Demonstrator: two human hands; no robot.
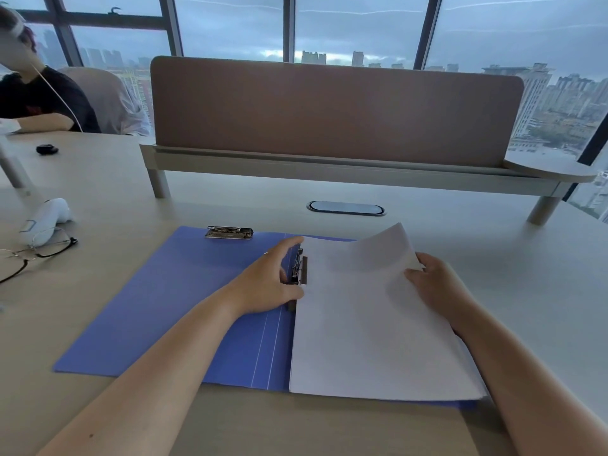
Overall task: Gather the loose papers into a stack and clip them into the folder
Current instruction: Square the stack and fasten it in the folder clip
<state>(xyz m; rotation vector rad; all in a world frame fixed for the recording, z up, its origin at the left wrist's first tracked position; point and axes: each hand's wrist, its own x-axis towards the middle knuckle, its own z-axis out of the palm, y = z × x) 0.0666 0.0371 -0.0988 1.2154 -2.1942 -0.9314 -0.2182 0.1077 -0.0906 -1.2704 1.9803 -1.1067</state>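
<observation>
Pale wood desk [493,225] fills the view, set before tall windows that look onto a grey city skyline. On it lies an open blue folder [171,301], spread flat. A stack of white papers [368,330] covers the folder's right half, its left edge lying along the spine, where the black-and-metal spine clip [300,267] stands raised. The stack's far right corner is lifted and curls upward.

At the spine, the left hand [268,284] rests on the folder with its fingers curled around the spine clip, thumb low near the papers' left edge; whether the clip's jaw already presses the sheets cannot be told. On the other side, the right hand [437,284] pinches the papers' right edge, thumb on top and fingers hidden beneath, holding up the curled corner.

A 2nd metal clip [229,232] sits at the far edge of the folder's left half. Beyond the folder is an oval cable grommet [346,208], then a brown divider panel [329,110] on a raised shelf. At the left lie black-framed eyeglasses [36,255] beside a white device [46,218], and a small black object [47,149] further back. Another person [36,97] in a dark shirt sits at the far left.
</observation>
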